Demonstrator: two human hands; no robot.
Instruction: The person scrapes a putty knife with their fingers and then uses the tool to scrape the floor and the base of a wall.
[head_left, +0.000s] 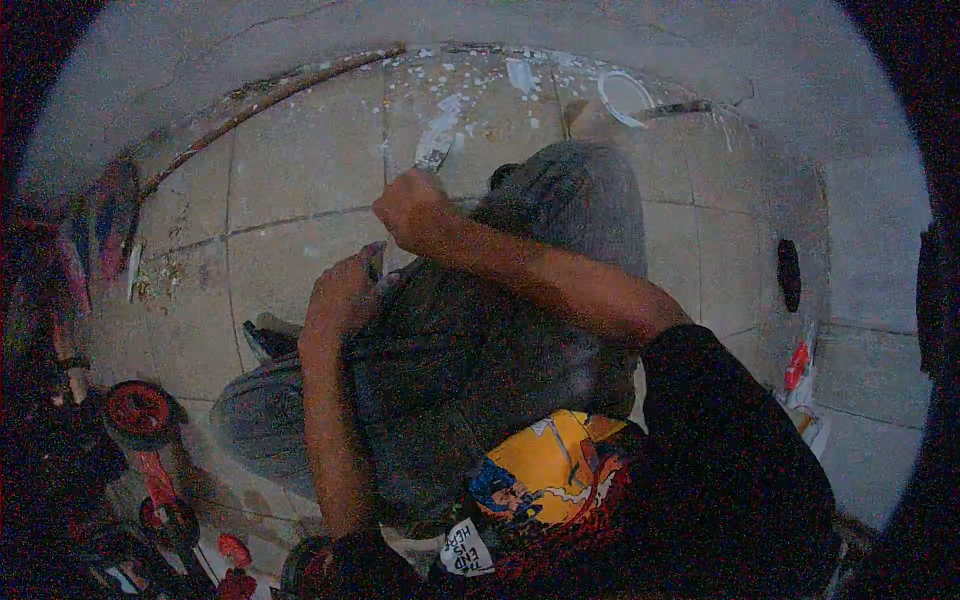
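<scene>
The person crouches over a tiled floor [300, 170], knees drawn up in grey trousers, and both hands meet just beyond the knees. The right hand [410, 205] is clenched around the handle of a scraper [436, 147], whose pale, paint-smeared blade sticks out from the top of the fist and points away toward the far wall; its long axis runs near to far, leaning slightly right. The blade tip lies on or just above a streak of white paint splatter [450, 105] on the tiles; contact cannot be told in this dim view. The right forearm runs diagonally from the black sleeve at lower right up to the fist, wrist bent slightly down. The left hand [345, 290] sits nearer and to the left, fingers curled around a small dark object that is too blurred to name; its forearm rises almost straight from below. The right hand is thus the farther one and the one at the splatter. A white ring-shaped mark or lid [625, 97] lies on the far tiles to the right. Red wheeled toys [140, 410] crowd the near left edge, and a red-and-white packet [798, 368] lies at the right.
</scene>
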